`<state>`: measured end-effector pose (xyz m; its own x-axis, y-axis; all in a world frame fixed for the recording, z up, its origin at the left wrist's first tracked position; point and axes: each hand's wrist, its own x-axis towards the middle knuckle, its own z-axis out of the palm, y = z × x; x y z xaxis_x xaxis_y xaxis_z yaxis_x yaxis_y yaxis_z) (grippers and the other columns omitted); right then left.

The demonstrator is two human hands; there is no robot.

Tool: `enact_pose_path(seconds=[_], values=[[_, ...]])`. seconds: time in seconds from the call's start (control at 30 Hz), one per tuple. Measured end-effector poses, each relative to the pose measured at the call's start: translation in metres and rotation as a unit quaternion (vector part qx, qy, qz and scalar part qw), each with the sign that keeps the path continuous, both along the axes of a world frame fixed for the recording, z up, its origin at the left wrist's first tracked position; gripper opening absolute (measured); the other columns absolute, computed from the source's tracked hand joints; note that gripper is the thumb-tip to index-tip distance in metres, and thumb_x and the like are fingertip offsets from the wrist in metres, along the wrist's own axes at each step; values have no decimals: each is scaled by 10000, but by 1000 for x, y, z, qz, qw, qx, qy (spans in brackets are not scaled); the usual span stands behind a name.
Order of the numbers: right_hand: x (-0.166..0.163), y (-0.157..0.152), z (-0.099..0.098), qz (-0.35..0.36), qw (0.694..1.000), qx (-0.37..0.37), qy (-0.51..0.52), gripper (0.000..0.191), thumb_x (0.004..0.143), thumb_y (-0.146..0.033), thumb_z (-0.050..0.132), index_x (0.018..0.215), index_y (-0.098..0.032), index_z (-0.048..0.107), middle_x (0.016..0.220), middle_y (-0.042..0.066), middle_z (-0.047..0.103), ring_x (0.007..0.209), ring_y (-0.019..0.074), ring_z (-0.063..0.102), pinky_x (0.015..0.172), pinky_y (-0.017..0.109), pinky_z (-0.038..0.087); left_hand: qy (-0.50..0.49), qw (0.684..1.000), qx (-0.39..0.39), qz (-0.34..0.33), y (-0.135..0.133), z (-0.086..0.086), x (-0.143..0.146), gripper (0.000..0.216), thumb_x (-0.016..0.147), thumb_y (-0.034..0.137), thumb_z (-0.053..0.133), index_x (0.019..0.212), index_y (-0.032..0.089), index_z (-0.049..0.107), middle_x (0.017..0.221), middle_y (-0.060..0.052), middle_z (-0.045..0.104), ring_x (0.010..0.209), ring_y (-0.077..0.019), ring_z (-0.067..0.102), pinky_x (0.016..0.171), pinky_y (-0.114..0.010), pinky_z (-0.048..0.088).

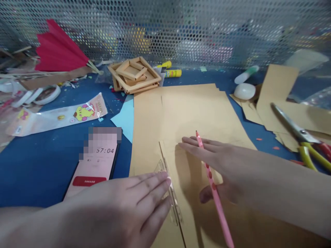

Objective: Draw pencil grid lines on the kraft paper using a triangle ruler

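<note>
A large sheet of brown kraft paper (191, 106) lies on the blue table, with a dark line or slit running lengthwise. Flat fingers of my left hand (144, 196) rest on a clear plastic ruler (173, 203) beside that line; the left thumb is hidden. Over the right part of the sheet, my right hand (219, 162) has its fingers stretched leftward and its thumb apart below. A pink pencil (218, 206) with red spots is held slantwise in this hand, its tip pointing up and away.
A phone (95, 165) showing a timer lies left, near a printed plastic sleeve (62, 115) and tape rolls (48, 94). Wooden frames (137, 74), glue sticks (173, 73) and a red paper fan (59, 48) stand behind. Scissors (300, 132) lie on paper scraps at right. A perforated metal panel (165, 31) closes the back.
</note>
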<state>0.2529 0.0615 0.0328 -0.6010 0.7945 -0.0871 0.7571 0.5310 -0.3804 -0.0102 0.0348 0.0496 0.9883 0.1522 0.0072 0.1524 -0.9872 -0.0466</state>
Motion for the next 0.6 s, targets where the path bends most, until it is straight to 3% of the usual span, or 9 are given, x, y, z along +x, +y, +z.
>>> enact_pose_path(seconds=[0.1,0.3,0.6], values=[[0,3,-7,37,999,2,-38,855,629,-366,785,1384,-227,410,1406,116,471,1191,301,540,789,326,557,-5,1000,5,1,0,-2,0,400,923,212,383,1291,149,527,1296,-76,555,1199,-219,526,1008,-312,440],[4,20,-11,32,998,6,-50,876,645,-432,764,1409,-279,362,1461,84,400,1249,321,480,862,377,537,-15,999,18,27,10,-5,1,410,936,95,306,1208,178,601,1244,-46,589,1154,-193,567,1018,-301,431],[3,27,-14,19,999,13,-42,857,648,-516,737,1393,-258,402,1381,98,503,1157,328,556,836,394,524,-9,1000,8,23,16,-5,-1,421,943,70,290,1211,181,595,1245,-32,583,1161,-182,562,1011,-286,439]])
